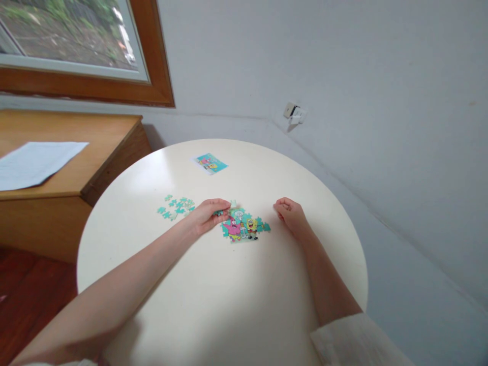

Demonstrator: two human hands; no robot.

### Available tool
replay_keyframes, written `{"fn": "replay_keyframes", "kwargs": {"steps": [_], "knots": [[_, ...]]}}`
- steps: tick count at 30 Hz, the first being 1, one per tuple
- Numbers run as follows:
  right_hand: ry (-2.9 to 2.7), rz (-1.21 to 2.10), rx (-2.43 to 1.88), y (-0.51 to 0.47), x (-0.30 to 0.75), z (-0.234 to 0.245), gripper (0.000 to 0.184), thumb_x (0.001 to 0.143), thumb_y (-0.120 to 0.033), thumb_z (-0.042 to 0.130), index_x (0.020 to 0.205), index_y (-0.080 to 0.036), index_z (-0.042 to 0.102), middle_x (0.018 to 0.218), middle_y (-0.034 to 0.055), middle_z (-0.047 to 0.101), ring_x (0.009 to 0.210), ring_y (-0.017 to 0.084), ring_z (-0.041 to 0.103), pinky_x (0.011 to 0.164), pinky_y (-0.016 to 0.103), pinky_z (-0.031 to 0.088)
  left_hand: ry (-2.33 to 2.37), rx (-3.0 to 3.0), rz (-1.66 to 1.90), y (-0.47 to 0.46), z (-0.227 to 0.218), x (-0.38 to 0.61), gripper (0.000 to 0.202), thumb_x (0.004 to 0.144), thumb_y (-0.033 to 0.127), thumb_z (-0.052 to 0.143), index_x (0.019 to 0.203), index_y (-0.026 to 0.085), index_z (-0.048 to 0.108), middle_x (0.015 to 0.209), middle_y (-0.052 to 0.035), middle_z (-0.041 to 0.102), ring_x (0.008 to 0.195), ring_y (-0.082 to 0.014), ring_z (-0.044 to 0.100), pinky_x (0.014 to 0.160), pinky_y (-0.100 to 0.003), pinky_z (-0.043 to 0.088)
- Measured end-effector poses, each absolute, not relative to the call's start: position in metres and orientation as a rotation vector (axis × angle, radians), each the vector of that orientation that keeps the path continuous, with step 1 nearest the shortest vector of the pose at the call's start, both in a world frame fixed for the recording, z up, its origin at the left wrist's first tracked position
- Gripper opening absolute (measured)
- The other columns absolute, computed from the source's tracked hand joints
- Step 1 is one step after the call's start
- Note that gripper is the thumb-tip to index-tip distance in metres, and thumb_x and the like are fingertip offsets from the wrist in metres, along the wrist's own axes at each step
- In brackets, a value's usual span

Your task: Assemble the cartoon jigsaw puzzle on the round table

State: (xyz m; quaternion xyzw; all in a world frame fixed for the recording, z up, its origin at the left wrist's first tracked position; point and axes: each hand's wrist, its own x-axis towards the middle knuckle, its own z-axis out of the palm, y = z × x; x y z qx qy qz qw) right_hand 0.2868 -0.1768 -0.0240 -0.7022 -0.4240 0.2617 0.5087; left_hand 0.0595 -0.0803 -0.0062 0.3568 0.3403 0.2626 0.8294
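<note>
The left hand (208,215) pinches a puzzle piece (218,212) at the upper-left edge of the half-built puzzle (244,227) on the table (229,290) — the right hand (292,214) rests near it, loosely curled, holding nothing.

A home room is suggested by a wood-framed window (76,46), a wooden cabinet (68,183), a round desk (229,295), a cartoon puzzle (244,226), and a wood floor (30,295).

On the table (213,305) the joined puzzle (244,226) lies mid-top, loose pieces (176,207) near its left, a card (209,163) well behind. The left hand (208,214) touches the puzzle's left edge; the right hand (290,213) rests just right of it. Left of the table stands a desk (99,147) with a paper (34,162) on it
</note>
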Motion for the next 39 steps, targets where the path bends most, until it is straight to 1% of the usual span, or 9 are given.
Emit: {"fn": "replay_keyframes", "kwargs": {"steps": [3, 7, 14, 18, 25, 29, 31, 35, 39], "knots": [[-1.017, 0.605, -1.692, -0.175, 0.286, -0.026, 0.020, 0.059, -0.038, 0.055, 0.062, -0.019, 0.049, 0.041, -0.0079, 0.039, 0.040, 0.007, 0.030, 0.041, 0.022, 0.021, 0.728, 0.760, 0.557, -0.081, -0.005, 0.059, 0.022, 0.077, -0.004, 0.051, 0.060, 0.006, 0.060, 0.049, -0.0017, 0.052, 0.043, -0.0055, 0.050, 0.046, -0.014, 0.049], [-0.994, 0.440, -1.679, -0.172, 0.278, -0.027, 0.020, 0.061, -0.039, 0.055, 0.063, -0.020, 0.049, 0.042, -0.0082, 0.038, 0.040, 0.007, 0.030, 0.042, 0.023, 0.023, 0.712, 0.762, 0.557, -0.082, -0.005, 0.060, 0.019, 0.075, -0.005, 0.053, 0.061, 0.005, 0.061, 0.052, -0.0023, 0.054, 0.043, -0.0056, 0.050, 0.044, -0.014, 0.049], [-1.225, 0.233, -1.649, -0.175, 0.240, -0.015, 0.012, 0.069, -0.033, 0.051, 0.066, -0.021, 0.049, 0.045, -0.0072, 0.039, 0.042, 0.009, 0.036, 0.046, 0.023, 0.032, 0.719, 0.776, 0.504, -0.088, -0.004, 0.063, 0.016, 0.072, -0.005, 0.058, 0.060, 0.004, 0.063, 0.050, -0.0023, 0.056, 0.041, -0.0046, 0.051, 0.044, -0.012, 0.049], [-1.397, 0.212, -1.596, -0.176, 0.225, -0.013, 0.007, 0.069, -0.027, 0.049, 0.066, -0.022, 0.045, 0.047, -0.0068, 0.040, 0.045, 0.009, 0.038, 0.049, 0.022, 0.034, 0.700, 0.781, 0.474, -0.091, -0.004, 0.064, 0.014, 0.071, -0.004, 0.060, 0.060, 0.005, 0.063, 0.051, -0.0035, 0.058, 0.040, -0.0046, 0.052, 0.043, -0.011, 0.048], [-1.479, 0.204, -1.566, -0.175, 0.222, -0.016, 0.006, 0.068, -0.022, 0.046, 0.065, -0.023, 0.041, 0.047, -0.0072, 0.041, 0.044, 0.009, 0.040, 0.049, 0.022, 0.035, 0.697, 0.777, 0.493, -0.093, -0.005, 0.064, 0.016, 0.071, -0.005, 0.058, 0.060, 0.004, 0.063, 0.049, -0.0019, 0.056, 0.042, -0.0048, 0.052, 0.045, -0.012, 0.049], [-1.486, 0.267, -1.556, -0.176, 0.220, -0.016, 0.007, 0.072, -0.027, 0.050, 0.067, -0.022, 0.047, 0.049, -0.0052, 0.047, 0.046, 0.010, 0.044, 0.051, 0.022, 0.039, 0.703, 0.777, 0.484, -0.093, -0.006, 0.064, 0.015, 0.070, -0.005, 0.061, 0.059, 0.005, 0.063, 0.049, -0.0020, 0.056, 0.042, -0.0051, 0.053, 0.046, -0.012, 0.049], [-1.514, 0.308, -1.515, -0.176, 0.219, -0.017, 0.009, 0.072, -0.029, 0.055, 0.075, -0.021, 0.053, 0.053, -0.0042, 0.051, 0.049, 0.011, 0.048, 0.054, 0.023, 0.042, 0.700, 0.777, 0.478, -0.093, -0.006, 0.064, 0.015, 0.070, -0.004, 0.061, 0.059, 0.006, 0.063, 0.049, -0.0022, 0.056, 0.042, -0.0052, 0.053, 0.046, -0.012, 0.049], [-1.599, 0.328, -1.441, -0.175, 0.220, -0.022, 0.030, 0.069, -0.027, 0.062, 0.099, -0.021, 0.061, 0.064, -0.0024, 0.058, 0.058, 0.012, 0.054, 0.063, 0.025, 0.046, 0.679, 0.786, 0.477, -0.093, -0.006, 0.064, 0.015, 0.072, -0.004, 0.059, 0.060, 0.005, 0.063, 0.050, -0.0024, 0.057, 0.042, -0.0050, 0.053, 0.046, -0.012, 0.049], [-1.611, 0.285, -1.453, -0.174, 0.221, -0.023, 0.025, 0.071, -0.026, 0.062, 0.096, -0.023, 0.066, 0.067, -0.0003, 0.062, 0.061, 0.014, 0.056, 0.066, 0.027, 0.047, 0.654, 0.800, 0.463, -0.091, -0.009, 0.064, 0.013, 0.070, -0.001, 0.063, 0.060, 0.006, 0.063, 0.052, -0.0026, 0.058, 0.042, -0.0049, 0.053, 0.048, -0.012, 0.049]]}}
